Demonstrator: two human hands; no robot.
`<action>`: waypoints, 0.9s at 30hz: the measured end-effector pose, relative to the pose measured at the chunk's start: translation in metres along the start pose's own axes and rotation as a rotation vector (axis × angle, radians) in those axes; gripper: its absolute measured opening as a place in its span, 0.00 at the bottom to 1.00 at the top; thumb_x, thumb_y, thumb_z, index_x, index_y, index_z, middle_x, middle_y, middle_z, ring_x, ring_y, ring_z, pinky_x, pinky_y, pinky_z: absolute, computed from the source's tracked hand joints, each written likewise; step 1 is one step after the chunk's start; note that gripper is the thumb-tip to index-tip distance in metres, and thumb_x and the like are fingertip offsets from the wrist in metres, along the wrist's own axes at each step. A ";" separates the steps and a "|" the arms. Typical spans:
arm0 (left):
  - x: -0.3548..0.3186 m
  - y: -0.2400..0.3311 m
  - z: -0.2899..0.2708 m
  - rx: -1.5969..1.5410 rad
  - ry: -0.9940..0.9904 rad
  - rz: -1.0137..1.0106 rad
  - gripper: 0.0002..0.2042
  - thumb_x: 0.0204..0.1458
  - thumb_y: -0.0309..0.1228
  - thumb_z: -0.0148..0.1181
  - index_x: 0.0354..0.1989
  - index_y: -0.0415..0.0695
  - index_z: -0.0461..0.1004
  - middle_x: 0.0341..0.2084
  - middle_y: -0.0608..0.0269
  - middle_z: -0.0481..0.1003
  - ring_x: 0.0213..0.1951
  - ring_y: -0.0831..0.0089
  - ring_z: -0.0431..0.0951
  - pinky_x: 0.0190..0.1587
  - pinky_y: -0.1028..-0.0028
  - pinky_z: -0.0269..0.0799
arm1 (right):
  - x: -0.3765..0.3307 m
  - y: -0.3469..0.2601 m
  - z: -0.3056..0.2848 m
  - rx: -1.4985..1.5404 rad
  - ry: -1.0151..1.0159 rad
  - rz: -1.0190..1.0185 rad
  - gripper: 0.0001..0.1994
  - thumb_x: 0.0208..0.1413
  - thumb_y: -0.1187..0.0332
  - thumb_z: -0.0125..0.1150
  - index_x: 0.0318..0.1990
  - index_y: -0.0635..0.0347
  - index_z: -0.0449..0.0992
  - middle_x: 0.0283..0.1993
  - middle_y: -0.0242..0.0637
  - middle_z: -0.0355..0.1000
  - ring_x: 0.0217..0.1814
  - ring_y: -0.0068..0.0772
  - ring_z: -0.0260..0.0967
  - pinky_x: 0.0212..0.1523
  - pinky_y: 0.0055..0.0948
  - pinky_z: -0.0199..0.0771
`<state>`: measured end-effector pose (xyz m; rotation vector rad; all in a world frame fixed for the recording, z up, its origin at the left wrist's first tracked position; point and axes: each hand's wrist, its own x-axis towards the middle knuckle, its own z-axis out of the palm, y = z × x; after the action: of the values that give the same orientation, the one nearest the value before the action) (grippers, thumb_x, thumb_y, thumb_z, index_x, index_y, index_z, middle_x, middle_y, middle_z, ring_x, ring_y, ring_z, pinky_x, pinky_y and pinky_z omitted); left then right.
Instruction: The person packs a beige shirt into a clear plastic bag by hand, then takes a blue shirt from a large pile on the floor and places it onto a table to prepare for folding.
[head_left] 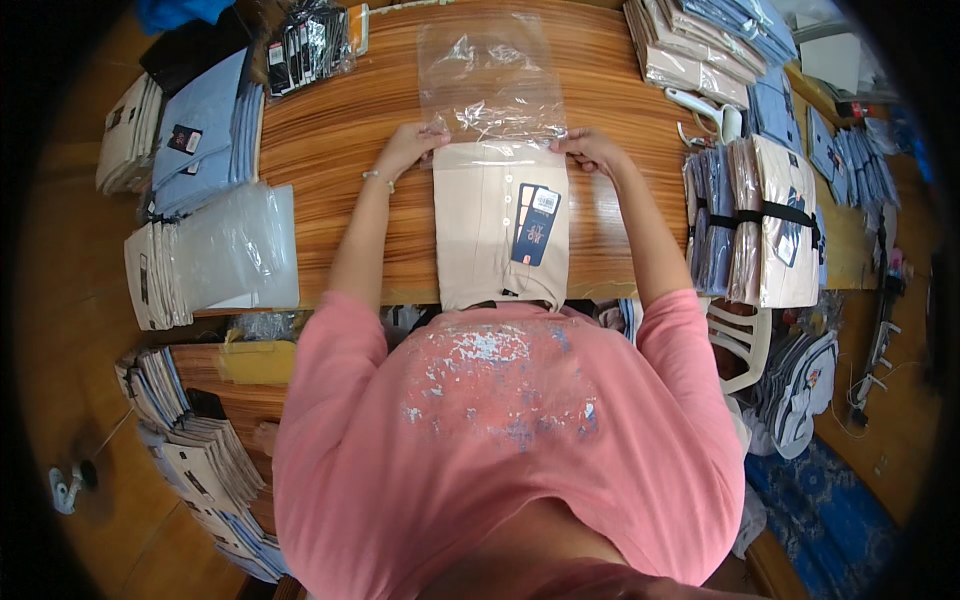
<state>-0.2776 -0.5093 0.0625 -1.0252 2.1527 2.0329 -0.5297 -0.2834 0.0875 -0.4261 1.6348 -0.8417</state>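
A folded beige shirt (468, 235) lies on the wooden table in front of me, its collar toward my body. Dark blue hang tags (533, 228) rest on its buttoned front. Beyond it a clear plastic bag (490, 75) stretches flat, its near edge meeting the shirt's far end. My left hand (408, 148) pinches the bag at the shirt's far left corner. At the far right corner my right hand (592, 150) pinches the bag's other side. Exactly how far the shirt sits inside the bag is hard to see.
Folded blue shirts (205, 130) and a pile of empty clear bags (240, 245) sit on the left. To the right are strapped shirt bundles (785, 220), a white tape dispenser (715, 112) and stacked packed shirts (690, 50). A wooden table (340, 120) carries them.
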 end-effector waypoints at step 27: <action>-0.089 0.007 0.021 0.069 -0.318 -0.243 0.21 0.41 0.26 0.63 0.46 0.40 0.66 0.26 0.67 0.75 0.20 0.88 0.66 0.18 0.86 0.57 | -0.049 0.066 0.016 0.046 -0.395 0.106 0.06 0.45 0.69 0.64 0.29 0.59 0.74 0.11 0.20 0.54 0.08 0.12 0.41 0.08 0.16 0.37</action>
<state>-0.2196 -0.4518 0.1035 -0.8399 1.8296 1.8515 -0.4912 -0.2102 0.0726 -0.4383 1.2595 -0.6650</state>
